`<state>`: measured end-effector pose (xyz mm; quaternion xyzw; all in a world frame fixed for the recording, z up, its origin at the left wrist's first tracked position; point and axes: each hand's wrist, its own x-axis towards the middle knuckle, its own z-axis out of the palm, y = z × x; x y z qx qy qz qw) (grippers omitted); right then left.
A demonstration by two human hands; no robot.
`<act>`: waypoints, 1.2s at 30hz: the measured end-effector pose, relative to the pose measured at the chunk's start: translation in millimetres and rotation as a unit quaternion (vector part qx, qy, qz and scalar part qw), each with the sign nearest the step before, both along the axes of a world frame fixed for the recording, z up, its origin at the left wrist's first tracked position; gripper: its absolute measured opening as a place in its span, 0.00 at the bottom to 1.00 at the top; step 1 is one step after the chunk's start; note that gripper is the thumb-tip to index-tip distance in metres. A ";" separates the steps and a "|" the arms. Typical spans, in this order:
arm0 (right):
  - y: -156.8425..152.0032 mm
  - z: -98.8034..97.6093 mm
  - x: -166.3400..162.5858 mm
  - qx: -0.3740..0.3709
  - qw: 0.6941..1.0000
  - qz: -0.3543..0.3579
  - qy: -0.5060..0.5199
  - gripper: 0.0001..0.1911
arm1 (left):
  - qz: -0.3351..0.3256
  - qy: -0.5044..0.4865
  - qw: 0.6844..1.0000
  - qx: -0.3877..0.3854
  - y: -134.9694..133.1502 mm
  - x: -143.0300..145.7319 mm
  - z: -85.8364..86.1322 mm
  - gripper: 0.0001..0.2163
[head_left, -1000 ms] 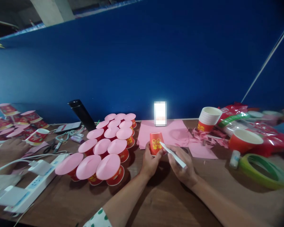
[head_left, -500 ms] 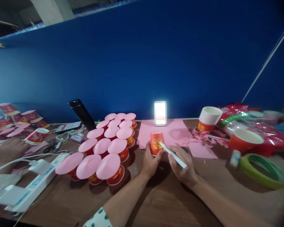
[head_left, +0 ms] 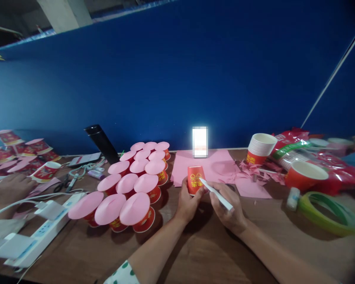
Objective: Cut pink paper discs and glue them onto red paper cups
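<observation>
A red paper cup with yellow printed characters (head_left: 196, 179) is upside down in my left hand (head_left: 187, 203), the fingers wrapped round its lower side. My right hand (head_left: 229, 207) is closed on a white pen (head_left: 217, 194), whose tip reaches the cup's printed face. Whether the tip touches the cup, I cannot tell. Behind the cup lie sheets of pink paper (head_left: 183, 159). To the left, several upturned red cups (head_left: 143, 221) carry pink paper discs (head_left: 135, 209) on top.
A bright phone screen (head_left: 200, 142) stands at the back. On the right are stacked paper cups (head_left: 260, 148), pink scraps (head_left: 251, 171), a glue stick (head_left: 293, 198) and green tape (head_left: 328, 215). Left are a power strip (head_left: 44, 232), a black flask (head_left: 100, 142) and another person's hand (head_left: 10, 191).
My hands, the cup and the pen keep almost the same pose. The whole view has shifted very slightly.
</observation>
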<state>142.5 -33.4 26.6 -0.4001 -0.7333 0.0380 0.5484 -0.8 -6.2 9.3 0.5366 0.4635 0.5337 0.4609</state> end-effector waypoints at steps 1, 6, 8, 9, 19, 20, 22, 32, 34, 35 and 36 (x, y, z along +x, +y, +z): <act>0.0 -0.3 0.1 0.001 1.000 -0.001 0.001 0.12 | -0.001 0.003 1.000 0.005 -0.1 0.0 0.0 0.25; -0.4 -0.1 0.2 -0.001 1.000 -0.002 0.005 0.12 | -0.001 0.018 1.000 0.011 -0.9 -0.2 1.7 0.23; -0.9 1.4 0.5 -0.003 1.000 -0.004 0.011 0.12 | -0.002 0.012 1.000 0.015 -1.1 0.2 3.0 0.22; -1.2 2.4 0.7 -0.005 1.000 -0.004 0.013 0.11 | -0.005 0.006 1.000 0.018 -1.2 0.4 3.6 0.22; -1.0 6.7 -0.9 0.007 1.000 0.002 0.027 0.11 | -0.013 -0.003 1.000 0.013 -1.5 1.0 2.0 0.24; -0.8 6.4 -1.0 0.005 1.000 -0.001 0.024 0.11 | -0.012 -0.004 1.000 0.014 -1.6 1.1 2.3 0.24; -0.9 6.3 -0.9 0.002 1.000 -0.003 0.022 0.11 | -0.012 -0.010 1.000 0.012 -1.8 1.4 3.7 0.24; -1.5 4.9 -0.5 0.007 0.999 0.031 0.024 0.13 | -0.014 -0.009 1.000 0.016 -1.1 1.3 1.4 0.24; -1.1 4.1 -1.1 0.011 0.999 0.035 0.022 0.14 | -0.015 -0.013 1.000 0.020 -0.6 1.5 -0.1 0.24; -0.9 3.7 -1.2 0.012 0.999 0.035 0.021 0.14 | -0.017 -0.014 1.000 0.021 -0.5 1.5 -0.6 0.24; -0.6 3.3 -1.2 0.011 0.999 0.035 0.021 0.14 | -0.018 -0.014 1.000 0.021 -0.4 1.5 -0.8 0.24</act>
